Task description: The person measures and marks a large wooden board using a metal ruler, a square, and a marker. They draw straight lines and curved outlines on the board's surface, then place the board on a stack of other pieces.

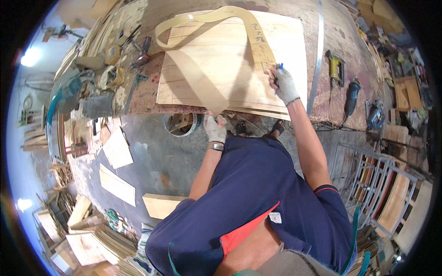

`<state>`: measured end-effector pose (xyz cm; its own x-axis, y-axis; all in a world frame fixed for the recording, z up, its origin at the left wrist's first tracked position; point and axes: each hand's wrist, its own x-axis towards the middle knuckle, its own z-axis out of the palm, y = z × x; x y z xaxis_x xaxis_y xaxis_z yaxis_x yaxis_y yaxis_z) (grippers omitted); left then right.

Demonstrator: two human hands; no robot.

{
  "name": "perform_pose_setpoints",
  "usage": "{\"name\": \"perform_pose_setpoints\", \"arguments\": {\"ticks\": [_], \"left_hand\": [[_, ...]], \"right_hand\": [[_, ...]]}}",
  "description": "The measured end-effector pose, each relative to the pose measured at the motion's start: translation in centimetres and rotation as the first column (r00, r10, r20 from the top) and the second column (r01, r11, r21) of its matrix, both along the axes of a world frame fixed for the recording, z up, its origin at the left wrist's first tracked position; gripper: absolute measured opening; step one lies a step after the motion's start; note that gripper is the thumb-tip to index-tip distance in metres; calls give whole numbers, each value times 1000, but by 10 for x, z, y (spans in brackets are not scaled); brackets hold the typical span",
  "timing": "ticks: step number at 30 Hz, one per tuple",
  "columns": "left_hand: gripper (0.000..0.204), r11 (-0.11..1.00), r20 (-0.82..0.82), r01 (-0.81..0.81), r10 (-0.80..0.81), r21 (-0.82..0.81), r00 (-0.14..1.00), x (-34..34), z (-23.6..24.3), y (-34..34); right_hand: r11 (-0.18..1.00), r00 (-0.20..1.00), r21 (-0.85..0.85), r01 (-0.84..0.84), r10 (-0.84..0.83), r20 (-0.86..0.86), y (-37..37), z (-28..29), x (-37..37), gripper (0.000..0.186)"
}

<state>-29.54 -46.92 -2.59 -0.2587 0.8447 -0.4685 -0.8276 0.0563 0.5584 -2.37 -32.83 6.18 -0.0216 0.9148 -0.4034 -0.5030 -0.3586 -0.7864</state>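
Note:
A long, thin, tan strip (pixel 255 39) with handwriting near one end is bent into a loop above a pale plywood sheet (pixel 207 73) on the workbench. My right hand (pixel 284 86), in a light fingerless glove, is closed at the written end, with a small blue thing, perhaps a pen, showing by the thumb. At the bench's near edge my left hand (pixel 215 127), gloved too, grips the strip's other end, which is partly blurred. The plywood lies flat, with at least one more sheet edge visible beneath it.
A metal straightedge (pixel 317 60) lies right of the plywood. Further right are a yellow-green power tool (pixel 335 68) and a blue grinder (pixel 352 96). A red-black drill (pixel 142 54) lies left. Below the bench stands a bucket of offcuts (pixel 183 124); wood pieces (pixel 117 184) lie on the floor.

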Motion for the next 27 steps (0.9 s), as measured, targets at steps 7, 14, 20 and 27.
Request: {"name": "perform_pose_setpoints", "arguments": {"ticks": [7, 14, 20, 27], "left_hand": [[8, 963, -234, 111, -170, -246, 957, 17, 19, -8], [17, 917, -369, 178, -314, -358, 875, 7, 7, -23], [21, 908, -251, 311, -383, -282, 889, 9, 12, -18], [22, 933, -195, 204, -269, -296, 943, -12, 8, 6]], "right_hand": [[911, 880, 148, -385, 411, -239, 3, 14, -95, 20], [792, 519, -279, -544, 579, 629, -49, -47, -103, 27], [805, 127, -223, -549, 344, 930, -58, -49, -101, 36], [888, 754, -193, -417, 456, 473, -68, -29, -69, 29]]}}
